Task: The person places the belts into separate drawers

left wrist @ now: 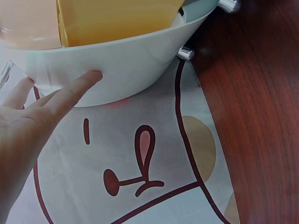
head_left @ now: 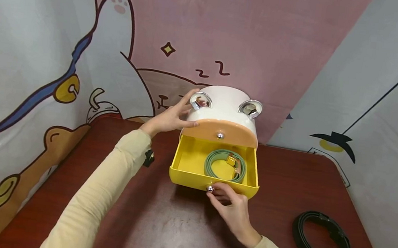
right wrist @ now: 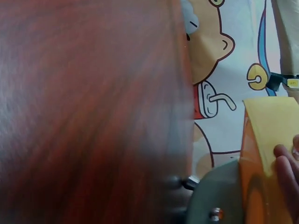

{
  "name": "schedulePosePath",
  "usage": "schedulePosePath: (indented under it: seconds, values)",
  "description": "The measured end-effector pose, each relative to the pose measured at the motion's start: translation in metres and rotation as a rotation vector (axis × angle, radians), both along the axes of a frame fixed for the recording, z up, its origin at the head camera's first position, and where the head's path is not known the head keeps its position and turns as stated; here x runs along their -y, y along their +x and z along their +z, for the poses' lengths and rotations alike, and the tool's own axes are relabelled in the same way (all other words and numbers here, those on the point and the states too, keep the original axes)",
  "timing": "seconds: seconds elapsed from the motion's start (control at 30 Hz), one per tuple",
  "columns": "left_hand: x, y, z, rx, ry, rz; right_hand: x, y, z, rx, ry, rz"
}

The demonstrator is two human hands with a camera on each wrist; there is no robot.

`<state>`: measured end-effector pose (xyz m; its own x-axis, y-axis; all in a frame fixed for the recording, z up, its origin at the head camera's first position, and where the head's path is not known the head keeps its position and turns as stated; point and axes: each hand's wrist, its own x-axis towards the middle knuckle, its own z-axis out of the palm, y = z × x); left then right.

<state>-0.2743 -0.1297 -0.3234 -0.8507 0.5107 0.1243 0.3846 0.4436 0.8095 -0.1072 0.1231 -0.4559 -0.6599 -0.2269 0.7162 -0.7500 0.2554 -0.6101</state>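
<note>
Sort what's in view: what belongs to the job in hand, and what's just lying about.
Seemingly part of the job:
white box, touched by the left hand
yellow drawer, open, its knob pinched by the right hand
green belt, coiled inside the drawer

Apparently just lying about:
black belt, coiled on the table, untouched
patterned backdrop, behind the box

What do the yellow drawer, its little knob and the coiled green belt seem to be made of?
Yellow drawer: probably smooth plastic, judging by its thin, evenly coloured walls.
Knob: shiny, silvery, so metal or chrome-look plastic.
Green belt: perhaps leather or imitation, a flat, flexible strap; its gold-coloured buckle looks metallic.
</note>
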Motion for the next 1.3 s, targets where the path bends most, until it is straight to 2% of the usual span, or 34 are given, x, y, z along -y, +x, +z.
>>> schedulePosePath:
  seconds: [0.1,0.2,0.33,0.47,0.7,0.93,1.3]
  values:
    - [0.0,0.003,0.004,0.006,-0.001,-0.004,0.004,0.001,0.003,-0.015,-0.061,0.023]
    - [-0.002,0.011,0.013,0.016,0.002,-0.014,0.007,0.004,0.012,-0.026,-0.088,0.028]
    - [-0.004,0.021,0.023,0.026,0.008,-0.024,0.009,0.004,0.023,0.019,-0.104,0.003]
    - [-0.005,0.023,0.025,0.032,0.009,-0.023,0.009,0.0,0.026,0.064,-0.118,-0.029]
    - [-0.005,0.023,0.026,0.032,-0.004,-0.021,0.012,-0.005,0.023,0.025,-0.132,-0.048]
    - [-0.001,-0.002,-0.001,0.007,0.004,-0.013,0.015,-0.008,0.021,0.015,-0.149,-0.049]
    - [0.001,-0.002,-0.002,-0.011,0.002,0.006,0.02,-0.011,0.013,0.019,-0.198,-0.026]
